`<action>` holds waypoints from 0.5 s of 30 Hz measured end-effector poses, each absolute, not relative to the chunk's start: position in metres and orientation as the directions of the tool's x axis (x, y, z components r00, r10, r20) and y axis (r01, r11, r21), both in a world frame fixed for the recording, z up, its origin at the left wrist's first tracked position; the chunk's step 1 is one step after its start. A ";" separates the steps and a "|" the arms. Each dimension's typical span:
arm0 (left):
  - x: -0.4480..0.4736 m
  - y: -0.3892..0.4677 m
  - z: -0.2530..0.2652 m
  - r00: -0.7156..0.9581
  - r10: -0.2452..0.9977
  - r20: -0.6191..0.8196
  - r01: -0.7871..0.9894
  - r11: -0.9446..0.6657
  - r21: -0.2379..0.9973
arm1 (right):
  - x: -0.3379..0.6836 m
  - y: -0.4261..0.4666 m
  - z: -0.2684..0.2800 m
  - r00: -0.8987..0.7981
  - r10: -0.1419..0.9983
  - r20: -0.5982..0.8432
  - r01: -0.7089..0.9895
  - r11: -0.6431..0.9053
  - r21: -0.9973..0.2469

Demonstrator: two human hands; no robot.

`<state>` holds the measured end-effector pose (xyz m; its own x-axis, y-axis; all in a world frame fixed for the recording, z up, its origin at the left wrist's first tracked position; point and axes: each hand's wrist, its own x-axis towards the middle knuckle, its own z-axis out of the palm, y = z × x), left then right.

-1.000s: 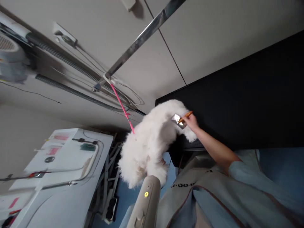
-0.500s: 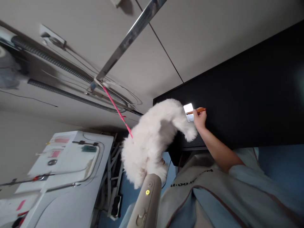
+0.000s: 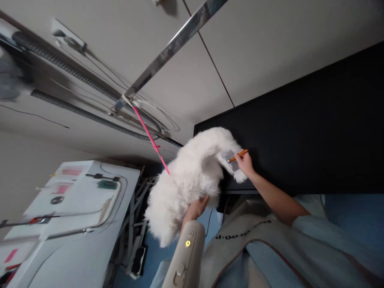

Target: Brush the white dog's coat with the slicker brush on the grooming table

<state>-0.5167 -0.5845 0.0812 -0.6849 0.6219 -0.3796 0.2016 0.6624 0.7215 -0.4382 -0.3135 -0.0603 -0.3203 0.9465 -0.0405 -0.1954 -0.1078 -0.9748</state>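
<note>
A fluffy white dog (image 3: 189, 176) stands on a black table (image 3: 300, 132), tied by a pink leash (image 3: 150, 138) to a metal arm (image 3: 174, 44). My right hand (image 3: 245, 164) grips the orange handle of a slicker brush (image 3: 229, 157), whose metal pad lies against the fur at the dog's rear. My left hand (image 3: 195, 209) is cupped into the fur under the dog's body, holding it. A beige dryer (image 3: 184, 260) with a lit yellow lamp rises just in front of that hand and hides my wrist.
The whole view is tilted sideways. A white machine (image 3: 78, 208) with pink labels stands at the lower left. Ribbed hoses (image 3: 84, 78) and thin cables run along the pale wall behind the metal arm. My grey and blue apron (image 3: 270, 248) fills the lower right.
My right hand swung the brush out off the fur, then brought it back onto the dog's rear. My left hand has come into sight under the dog's body.
</note>
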 end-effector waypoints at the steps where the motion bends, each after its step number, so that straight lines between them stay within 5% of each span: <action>1: -0.512 -0.571 0.082 -0.688 0.628 -0.365 0.340 0.722 0.602 | -0.437 -0.316 -0.065 -0.313 0.948 -0.064 -0.170 -0.122 -0.978; 4: -0.507 -0.498 0.083 -0.540 0.818 -0.197 0.696 0.566 0.442 | -0.434 -0.319 -0.075 -0.242 0.967 -0.076 -0.139 -0.112 -0.984; 7: -0.533 -0.413 0.082 -0.467 0.884 0.017 0.841 0.438 0.318 | -0.432 -0.312 -0.080 -0.217 0.974 -0.059 -0.141 -0.092 -0.986; 9: -0.564 -0.382 0.084 -0.566 0.824 -0.023 0.795 0.552 0.252 | -0.430 -0.303 -0.079 -0.216 0.973 -0.075 -0.143 -0.107 -0.984; 11: -0.597 -0.379 0.093 -0.779 0.624 -0.062 0.604 0.773 0.196 | -0.428 -0.292 -0.076 -0.237 0.967 -0.090 -0.147 -0.127 -0.981; 15: -0.646 -0.423 0.118 -0.776 0.593 -0.214 0.574 0.805 0.147 | -0.439 -0.285 -0.060 -0.155 0.984 -0.088 -0.249 -0.125 -0.960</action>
<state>-0.6460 -0.4230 0.1182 -0.7764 0.5928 -0.2141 0.5743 0.8053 0.1472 -0.4388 -0.2845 -0.0596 -0.1555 0.9839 -0.0880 -0.2494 -0.1253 -0.9603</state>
